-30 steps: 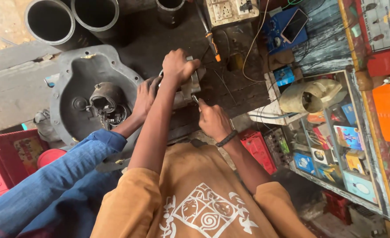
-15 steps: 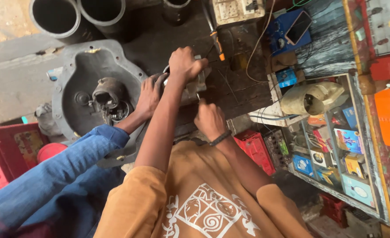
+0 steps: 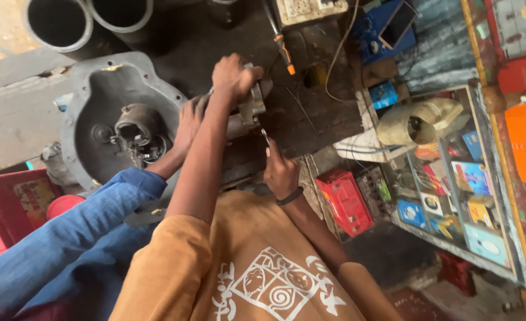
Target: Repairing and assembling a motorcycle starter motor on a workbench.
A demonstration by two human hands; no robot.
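Head view: left hand (image 3: 233, 76) clamped over the top of a grey metal motor part (image 3: 250, 110) sitting on the dark wooden bench (image 3: 316, 119), right hand (image 3: 279, 172) closed around a thin tool (image 3: 264, 137) whose tip sits at the part's near edge. A co-worker's hand (image 3: 188, 122), on a blue sleeve (image 3: 78, 229), rests against the part's left side, just beside a grey gearbox housing (image 3: 96, 107). Orange-handled screwdriver (image 3: 282, 44) lies on the bench beyond the part, red battery (image 3: 346, 199) lower right, off the bench edge.
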